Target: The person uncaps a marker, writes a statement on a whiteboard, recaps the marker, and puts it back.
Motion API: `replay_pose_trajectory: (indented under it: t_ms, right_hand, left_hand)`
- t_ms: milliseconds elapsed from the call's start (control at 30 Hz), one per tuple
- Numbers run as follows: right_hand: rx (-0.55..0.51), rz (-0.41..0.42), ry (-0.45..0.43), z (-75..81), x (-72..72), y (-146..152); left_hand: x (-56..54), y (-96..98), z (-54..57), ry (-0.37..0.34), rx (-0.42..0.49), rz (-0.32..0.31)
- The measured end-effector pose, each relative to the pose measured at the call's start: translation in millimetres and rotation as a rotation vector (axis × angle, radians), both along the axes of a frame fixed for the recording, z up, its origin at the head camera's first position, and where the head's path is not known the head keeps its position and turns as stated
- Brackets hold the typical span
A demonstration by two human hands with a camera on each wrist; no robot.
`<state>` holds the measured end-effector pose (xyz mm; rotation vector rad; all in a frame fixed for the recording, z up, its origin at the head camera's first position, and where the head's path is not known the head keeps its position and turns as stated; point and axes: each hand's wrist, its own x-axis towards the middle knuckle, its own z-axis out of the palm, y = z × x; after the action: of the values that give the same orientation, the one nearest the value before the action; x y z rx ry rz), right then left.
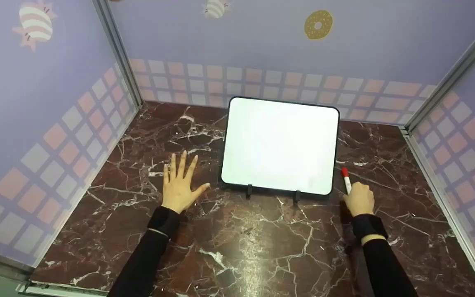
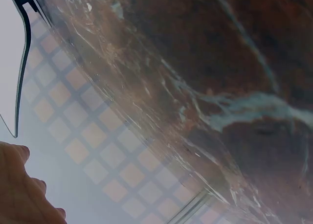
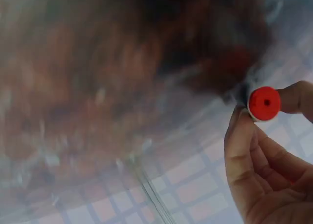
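A whiteboard [image 1: 281,144] with a thin black frame leans back on two small black feet at the middle of the table. To its left, my left hand [image 1: 178,189] lies palm down with fingers spread and straight, touching nothing but the tabletop. My right hand [image 1: 360,199], right of the board, holds a white marker [image 1: 347,182] whose red cap points away from me. In the right wrist view, the thumb and fingers pinch the marker [image 3: 264,103], with its red end facing the camera. Part of its barrel is hidden by the hand.
The dark red marbled tabletop [image 1: 270,243] is bounded by lilac panels with a pink and white checked band [image 1: 229,78] at the back and both sides. Metal rails [image 1: 116,49] run up the corners. The board's dark edge [image 2: 23,62] shows in the left wrist view.
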<state>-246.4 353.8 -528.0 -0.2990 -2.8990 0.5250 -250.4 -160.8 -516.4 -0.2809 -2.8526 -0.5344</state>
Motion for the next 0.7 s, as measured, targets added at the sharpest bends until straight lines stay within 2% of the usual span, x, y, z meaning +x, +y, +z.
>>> replay_pose_trajectory:
  t_ms: [233,400,500,567,700]
  right_hand:
    - [-0.027,-0.01,0.06,27.3,3.8,11.5]
    - [-0.061,0.038,0.212,49.9,5.7,0.5]
    - [-0.061,0.129,0.317,60.0,5.0,-16.9]
    - [-0.042,0.223,0.361,65.0,4.0,-31.1]
    - [0.028,0.472,0.362,71.1,3.1,-61.1]
  left_hand:
    - [-1.6,1.1,2.9,-0.003,-0.009,0.005]
    - [-2.8,2.5,2.1,0.013,-0.034,0.002]
    - [-3.1,6.7,2.0,0.021,-0.044,-0.014]
    - [-3.7,11.7,3.6,0.027,-0.056,-0.031]
    - [-5.6,28.8,12.5,0.038,-0.11,-0.094]
